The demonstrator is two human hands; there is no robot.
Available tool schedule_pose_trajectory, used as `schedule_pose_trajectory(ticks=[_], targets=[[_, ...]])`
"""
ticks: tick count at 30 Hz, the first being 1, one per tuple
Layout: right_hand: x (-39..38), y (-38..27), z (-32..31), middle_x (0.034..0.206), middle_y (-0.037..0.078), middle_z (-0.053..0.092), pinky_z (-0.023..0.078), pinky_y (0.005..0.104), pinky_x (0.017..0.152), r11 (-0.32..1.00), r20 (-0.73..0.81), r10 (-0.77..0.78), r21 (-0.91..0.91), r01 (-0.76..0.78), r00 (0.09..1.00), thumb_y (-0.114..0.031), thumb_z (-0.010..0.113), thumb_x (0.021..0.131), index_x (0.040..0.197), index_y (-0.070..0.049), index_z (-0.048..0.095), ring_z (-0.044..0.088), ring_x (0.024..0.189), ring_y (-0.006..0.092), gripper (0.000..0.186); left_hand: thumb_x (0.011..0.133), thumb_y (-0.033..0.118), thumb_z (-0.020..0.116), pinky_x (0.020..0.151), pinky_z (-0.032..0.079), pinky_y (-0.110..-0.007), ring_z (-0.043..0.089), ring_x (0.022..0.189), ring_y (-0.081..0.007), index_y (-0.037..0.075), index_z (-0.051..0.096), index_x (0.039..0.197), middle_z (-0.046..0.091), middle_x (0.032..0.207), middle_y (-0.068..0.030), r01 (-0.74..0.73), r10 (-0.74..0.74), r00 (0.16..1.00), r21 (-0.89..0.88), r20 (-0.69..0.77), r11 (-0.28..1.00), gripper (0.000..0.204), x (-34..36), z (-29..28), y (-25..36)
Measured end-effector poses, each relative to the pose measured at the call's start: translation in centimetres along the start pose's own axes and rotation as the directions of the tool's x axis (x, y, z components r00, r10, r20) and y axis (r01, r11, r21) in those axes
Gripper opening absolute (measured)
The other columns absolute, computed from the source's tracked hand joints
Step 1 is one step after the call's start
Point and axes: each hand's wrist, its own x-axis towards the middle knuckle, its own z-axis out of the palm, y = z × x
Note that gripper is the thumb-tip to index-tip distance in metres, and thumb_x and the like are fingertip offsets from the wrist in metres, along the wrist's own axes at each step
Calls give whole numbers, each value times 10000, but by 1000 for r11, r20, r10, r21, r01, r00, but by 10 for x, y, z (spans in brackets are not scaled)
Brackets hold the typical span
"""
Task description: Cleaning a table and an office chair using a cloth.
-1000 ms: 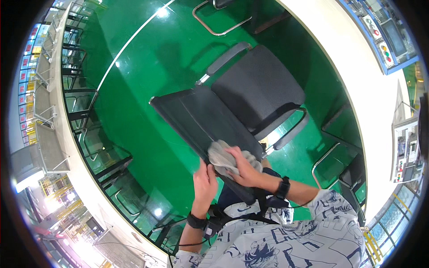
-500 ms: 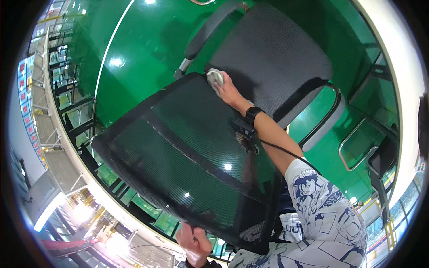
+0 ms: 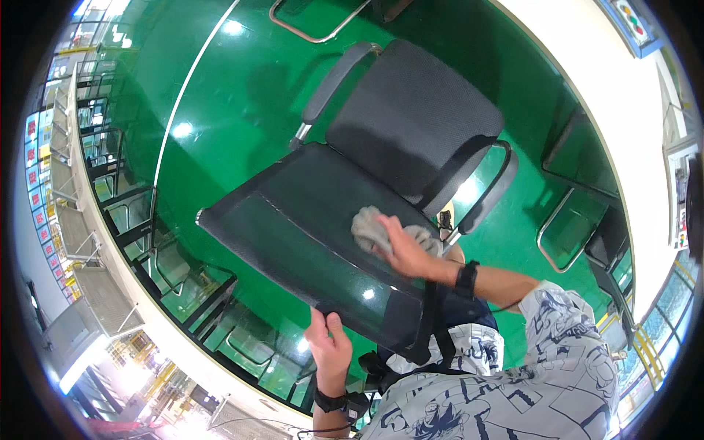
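Observation:
A black office chair stands before me, its mesh backrest (image 3: 293, 220) nearest and its dark padded seat (image 3: 418, 117) beyond. My right hand (image 3: 405, 249) presses a crumpled grey cloth (image 3: 370, 227) against the mesh, on the right half of the backrest. Some of the cloth hangs out beside the fingers. My left hand (image 3: 330, 345) grips the backrest's frame at its near edge, thumb and fingers pinched round the rim. The chair's armrests, the left one (image 3: 337, 81) and the right one (image 3: 491, 187), flank the seat.
Green glossy floor (image 3: 242, 110) with a white line lies around the chair. Dark chairs with metal legs (image 3: 557, 227) stand at the right, and several more line the left. A long pale tabletop (image 3: 579, 81) curves along the right side.
My right hand has brought the cloth from the backrest's far corner by the seat nearer and to the right. The chair shows lower in view, and my left hand still grips the frame.

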Motion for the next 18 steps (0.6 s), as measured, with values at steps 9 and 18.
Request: schedule_pose_trajectory(ticks=[9, 18], targets=[[186, -10, 51, 1224, 266, 418, 390, 442, 939, 957, -236, -189, 172, 233, 953, -220, 552, 878, 1325, 2, 258, 461, 1117, 426, 579, 865, 49, 448, 537, 389, -281, 496, 567, -210, -75, 478, 1135, 555, 713, -143, 132, -131, 987, -3, 96, 991, 298, -2, -10, 16], [157, 174, 25, 1269, 291, 407, 363, 454, 960, 947, -256, 277, -93, -308, 926, -332, 473, 916, 1337, 0, 252, 408, 1151, 466, 580, 840, 9, 513, 606, 459, -266, 606, 630, -255, -64, 463, 1168, 615, 787, -178, 169, -160, 979, -58, 127, 984, 339, 1, -5, 30]])
